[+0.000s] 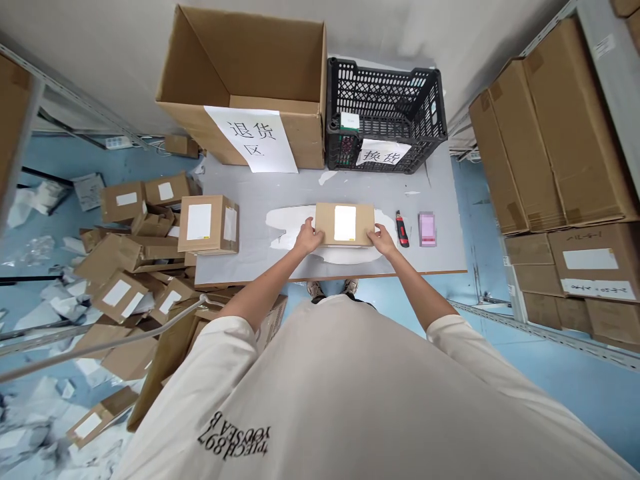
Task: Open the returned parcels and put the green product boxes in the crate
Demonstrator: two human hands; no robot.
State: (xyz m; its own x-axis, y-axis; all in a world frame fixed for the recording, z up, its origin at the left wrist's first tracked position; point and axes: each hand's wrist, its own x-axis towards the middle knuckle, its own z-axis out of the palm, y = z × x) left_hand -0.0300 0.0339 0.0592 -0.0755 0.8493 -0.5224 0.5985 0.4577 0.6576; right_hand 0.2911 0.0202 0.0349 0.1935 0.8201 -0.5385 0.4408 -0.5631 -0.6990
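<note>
A small brown cardboard box (327, 223) with a white label lies on the table in front of me. My left hand (307, 238) grips its left side, thumb and fingers closed at the edge. At the opposite end, my right hand (383, 241) holds the lower right corner. Just right of that hand lies a red and black utility knife (402, 230). Beyond the knife is a pink rectangular item (427, 229), blurred, so its kind is unclear. Another labelled cardboard box (213, 230) stands at the table's left edge.
At the back of the grey table (255, 193) stand a large open carton (305, 137) and a black plastic crate (385, 127), each with a paper sign. Discarded boxes (120, 293) pile up on the floor at left. Stacked cartons (565, 133) fill a rack at right.
</note>
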